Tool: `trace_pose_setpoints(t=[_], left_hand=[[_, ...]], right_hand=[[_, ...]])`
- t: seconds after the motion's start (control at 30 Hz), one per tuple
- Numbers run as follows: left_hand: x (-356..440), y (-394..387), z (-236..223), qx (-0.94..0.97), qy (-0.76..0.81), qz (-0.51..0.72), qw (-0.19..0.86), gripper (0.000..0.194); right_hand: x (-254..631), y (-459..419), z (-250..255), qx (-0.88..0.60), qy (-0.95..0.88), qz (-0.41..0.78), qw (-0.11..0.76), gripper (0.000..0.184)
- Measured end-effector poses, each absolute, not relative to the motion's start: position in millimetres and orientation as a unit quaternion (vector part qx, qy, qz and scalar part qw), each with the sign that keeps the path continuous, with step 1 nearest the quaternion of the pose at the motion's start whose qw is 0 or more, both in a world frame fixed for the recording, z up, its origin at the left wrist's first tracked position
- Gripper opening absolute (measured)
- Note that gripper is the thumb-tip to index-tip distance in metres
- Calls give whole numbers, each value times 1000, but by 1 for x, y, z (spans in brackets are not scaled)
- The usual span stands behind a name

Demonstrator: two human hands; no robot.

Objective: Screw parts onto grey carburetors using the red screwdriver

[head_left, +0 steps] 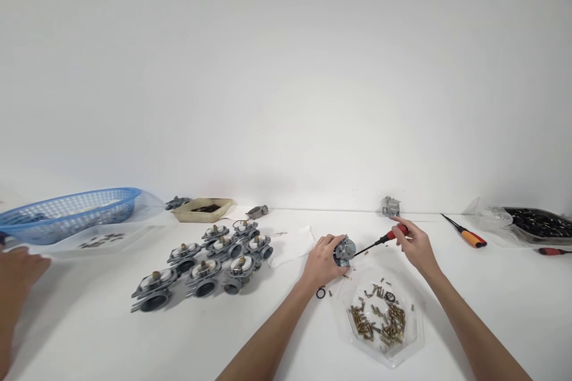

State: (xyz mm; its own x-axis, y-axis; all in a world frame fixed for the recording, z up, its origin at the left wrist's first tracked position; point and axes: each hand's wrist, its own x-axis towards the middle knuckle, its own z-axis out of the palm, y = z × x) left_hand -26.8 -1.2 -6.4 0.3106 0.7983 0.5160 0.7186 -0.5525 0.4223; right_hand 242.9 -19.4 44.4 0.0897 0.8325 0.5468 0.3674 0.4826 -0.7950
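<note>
My left hand [322,260] is closed around a small grey metal carburetor [345,250], holding it just above the white table. My right hand [413,242] grips the red handle of a screwdriver [388,237], and its dark shaft points left into the carburetor. Just in front of both hands lies a clear plastic tray [413,336] with several brass screws and small parts. A black O-ring [320,293] lies on the table by my left wrist.
Several grey carburetors [208,265] stand in rows at the left. Behind them are a beige tray [203,209], a blue basket [67,212] and a clear tray. Another person's hand [18,271] rests at the far left. An orange screwdriver [465,232] and a bag of black parts [536,223] lie at the right.
</note>
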Motion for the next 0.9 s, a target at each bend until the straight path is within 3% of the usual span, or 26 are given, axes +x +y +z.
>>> trace_pose_setpoints(t=[0.37,0.9], left_hand=[[-27,-2,-5,806,474,349,58,70],[-27,-2,-6,807,475,347,46,69]], right_hand=[[244,-18,39,-462,-706,170,509,37],[244,-18,39,-489,-671,195,521,35]])
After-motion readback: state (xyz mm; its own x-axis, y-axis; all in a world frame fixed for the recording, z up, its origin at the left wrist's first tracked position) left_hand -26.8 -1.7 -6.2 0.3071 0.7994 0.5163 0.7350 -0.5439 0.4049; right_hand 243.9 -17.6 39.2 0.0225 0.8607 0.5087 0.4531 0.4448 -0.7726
